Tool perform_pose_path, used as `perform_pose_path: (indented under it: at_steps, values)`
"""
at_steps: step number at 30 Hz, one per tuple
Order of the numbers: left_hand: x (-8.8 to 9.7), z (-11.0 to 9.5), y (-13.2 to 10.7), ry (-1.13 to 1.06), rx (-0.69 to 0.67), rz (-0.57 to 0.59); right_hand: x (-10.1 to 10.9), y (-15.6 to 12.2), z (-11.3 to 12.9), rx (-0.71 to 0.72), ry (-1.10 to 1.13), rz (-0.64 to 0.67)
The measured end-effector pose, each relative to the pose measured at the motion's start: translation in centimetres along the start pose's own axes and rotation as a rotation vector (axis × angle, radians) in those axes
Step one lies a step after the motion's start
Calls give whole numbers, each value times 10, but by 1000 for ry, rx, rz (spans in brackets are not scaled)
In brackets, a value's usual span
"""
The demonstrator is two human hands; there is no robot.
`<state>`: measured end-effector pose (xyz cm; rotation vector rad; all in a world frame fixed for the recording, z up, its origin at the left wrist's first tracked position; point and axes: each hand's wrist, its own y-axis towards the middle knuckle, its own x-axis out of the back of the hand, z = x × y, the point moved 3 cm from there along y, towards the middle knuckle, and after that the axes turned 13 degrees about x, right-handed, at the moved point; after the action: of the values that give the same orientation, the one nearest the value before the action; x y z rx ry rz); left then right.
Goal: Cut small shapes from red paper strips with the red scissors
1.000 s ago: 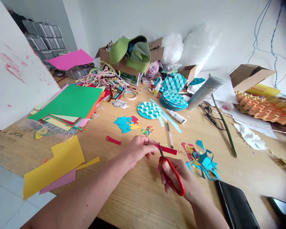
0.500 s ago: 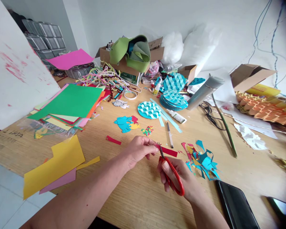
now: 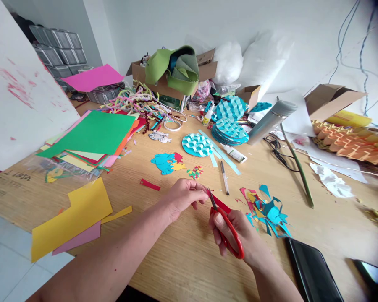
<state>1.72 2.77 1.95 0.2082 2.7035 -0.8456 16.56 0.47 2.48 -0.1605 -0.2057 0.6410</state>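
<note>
My left hand (image 3: 189,196) pinches the left end of a narrow red paper strip (image 3: 222,204) between thumb and fingertips. In my right hand (image 3: 231,233) is a pair of red-handled scissors (image 3: 236,239). Their blades lie at the strip close to my left fingertips and look nearly closed. Behind my right hand the strip's far end is partly hidden. Another short red strip (image 3: 150,184) lies left of my left hand. Blue, red and yellow paper fish (image 3: 163,162) rest beyond it, beside a small heap of tiny coloured paper bits (image 3: 195,172).
Paper scraps (image 3: 271,209) lie right of my hands, with a black phone (image 3: 313,268) nearer me. A pen (image 3: 224,178), a glue bottle (image 3: 234,154) and a blue wavy paper disc (image 3: 197,144) lie ahead. Yellow paper (image 3: 78,218) and a green sheet (image 3: 91,132) are at left.
The red strip has swung so its right end points down toward my right hand. The scissor blades have closed a little. My left hand has barely moved.
</note>
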Motion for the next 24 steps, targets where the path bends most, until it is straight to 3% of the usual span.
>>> perform_pose_path:
  at_steps: [24]
  values:
    - [0, 2, 1, 15, -14, 15, 0, 1, -2, 38, -6, 4]
